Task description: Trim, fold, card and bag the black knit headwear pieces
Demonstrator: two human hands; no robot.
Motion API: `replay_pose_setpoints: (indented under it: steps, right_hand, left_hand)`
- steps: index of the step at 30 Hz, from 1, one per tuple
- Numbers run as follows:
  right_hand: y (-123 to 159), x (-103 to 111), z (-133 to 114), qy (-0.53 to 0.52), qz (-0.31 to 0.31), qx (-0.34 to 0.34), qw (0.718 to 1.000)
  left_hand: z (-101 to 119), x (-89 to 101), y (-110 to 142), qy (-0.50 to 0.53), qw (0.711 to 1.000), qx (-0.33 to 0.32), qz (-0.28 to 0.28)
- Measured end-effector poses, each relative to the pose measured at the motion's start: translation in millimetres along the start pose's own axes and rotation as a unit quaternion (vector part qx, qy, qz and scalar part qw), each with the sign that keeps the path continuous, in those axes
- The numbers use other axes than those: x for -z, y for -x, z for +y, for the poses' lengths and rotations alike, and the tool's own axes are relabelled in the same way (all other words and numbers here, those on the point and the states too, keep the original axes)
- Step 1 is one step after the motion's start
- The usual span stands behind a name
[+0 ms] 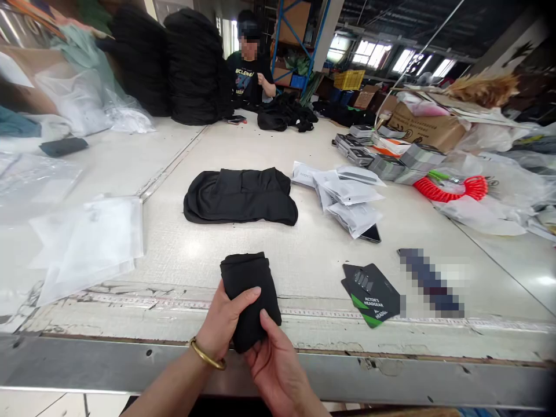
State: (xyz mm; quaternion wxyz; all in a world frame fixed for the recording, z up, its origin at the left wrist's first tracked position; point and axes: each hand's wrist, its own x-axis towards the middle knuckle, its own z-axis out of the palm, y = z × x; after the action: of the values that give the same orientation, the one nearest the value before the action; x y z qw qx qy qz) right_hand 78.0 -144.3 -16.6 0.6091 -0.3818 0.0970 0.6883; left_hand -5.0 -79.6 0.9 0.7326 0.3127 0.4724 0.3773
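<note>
Left hand [223, 321] and right hand [275, 365] sit just above the metal table edge [108, 362], both on a folded black cloth [249, 298]. Left hand has a gold bangle [207, 355] on the wrist, its fingers [245, 300] lie closed together across the cloth's left side, pressing it. Right fingers [267, 331] are slightly curled and pressed against the cloth's lower right, thumb side up, no wide spread. Cloth is held upright between both hands, over the table [217, 255] edge.

Relative to the folded black cloth: a tape measure [217, 302] runs along the table just behind it; a flat black garment [238, 197] lies straight ahead, well apart; white poly bags [347, 197] sit ahead right, a phone [371, 233] partly under them; black-and-green card tags [371, 294] lie to the right, with a blurred item [430, 284] beyond them; clear plastic bags [87, 249] lie to the left. Far ahead, past tall black piles [195, 66], a co-worker [249, 63] sits with black cloth.
</note>
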Motion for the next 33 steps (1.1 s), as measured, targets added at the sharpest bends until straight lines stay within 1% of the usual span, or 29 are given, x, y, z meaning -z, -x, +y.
replay_pose_setpoints:
  steps: [2, 3, 4, 5, 6, 8, 10, 11, 12, 13, 15, 17, 18, 19, 20, 24, 26, 30, 31, 33]
  right_hand:
    - [3.5, 3.2, 0.5, 0.081, -0.032, 0.006, 0.996]
    - [3.9, 6.3, -5.1, 0.137, -0.042, 0.028, 0.989]
    - [3.6, 10.5, -15.1, 0.203, -0.036, 0.072, 0.976]
    - [3.0, 15.8, -29.3, 0.27, -0.01, 0.134, 0.953]
    - [2.4, 22.4, -47.5, 0.327, 0.032, 0.205, 0.922]
    - [2.9, 39.2, -92.0, 0.397, 0.139, 0.338, 0.842]
    - [5.1, 59.7, -139.2, 0.414, 0.22, 0.4, 0.788]
    - [5.8, 70.6, -160.2, 0.432, 0.265, 0.422, 0.752]
    - [5.5, 81.4, -178.0, 0.51, 0.327, 0.42, 0.676]
    - [3.9, 91.7, -191.8, 0.573, 0.351, 0.403, 0.622]
    - [-2.7, 109.3, -206.9, 0.68, 0.36, 0.361, 0.527]
    - [-10.8, 120.7, -208.7, 0.739, 0.352, 0.334, 0.468]
    - [-14.2, 123.8, -206.9, 0.753, 0.355, 0.326, 0.447]
    - [-16.7, 125.3, -204.5, 0.76, 0.362, 0.319, 0.435]
    - [-18.2, 125.4, -202.2, 0.763, 0.368, 0.312, 0.43]
    - [-17.7, 119.6, -198.1, 0.757, 0.363, 0.311, 0.445]
    - [-16.4, 117.6, -197.6, 0.756, 0.352, 0.327, 0.444]
    - [-15.2, 116.9, -196.7, 0.76, 0.338, 0.368, 0.417]
    - [-15.0, 115.8, -196.4, 0.759, 0.33, 0.378, 0.415]
    - [-14.5, 110.4, -194.9, 0.754, 0.315, 0.39, 0.425]
  left_hand:
    - [3.1, 3.3, -0.9, 0.014, 0.999, 0.028, 0.013]
    - [5.1, 7.4, -1.3, 0.02, 0.999, 0.044, 0.006]
    - [7.0, 12.6, -1.3, 0.025, 0.998, 0.064, -0.007]
    - [8.6, 18.4, -1.1, 0.029, 0.996, 0.086, -0.02]
    - [9.9, 24.4, -0.6, 0.03, 0.993, 0.107, -0.03]
    - [10.8, 34.7, 0.1, 0.019, 0.989, 0.136, -0.045]
    - [10.0, 40.7, 0.3, -0.017, 0.989, 0.137, -0.06]
    - [9.4, 41.6, 0.1, -0.039, 0.989, 0.127, -0.072]
    - [9.0, 41.4, 0.0, -0.059, 0.988, 0.112, -0.083]
    - [9.0, 40.2, -0.2, -0.079, 0.988, 0.096, -0.094]
    - [10.0, 36.6, -0.4, -0.107, 0.986, 0.068, -0.108]
    - [11.5, 33.9, -0.1, -0.12, 0.985, 0.058, -0.113]
    - [12.0, 33.4, 0.2, -0.122, 0.984, 0.061, -0.113]
    - [12.1, 33.5, 0.5, -0.122, 0.984, 0.066, -0.113]
    - [11.9, 34.1, 0.7, -0.122, 0.984, 0.072, -0.112]
    - [8.4, 39.3, -1.1, -0.116, 0.982, 0.085, -0.121]
    - [6.2, 41.7, -3.2, -0.11, 0.982, 0.091, -0.124]
    - [4.0, 44.3, -4.3, -0.096, 0.983, 0.088, -0.13]
    - [4.1, 44.3, -3.9, -0.092, 0.983, 0.084, -0.132]
    - [5.2, 43.4, -3.3, -0.083, 0.984, 0.073, -0.138]
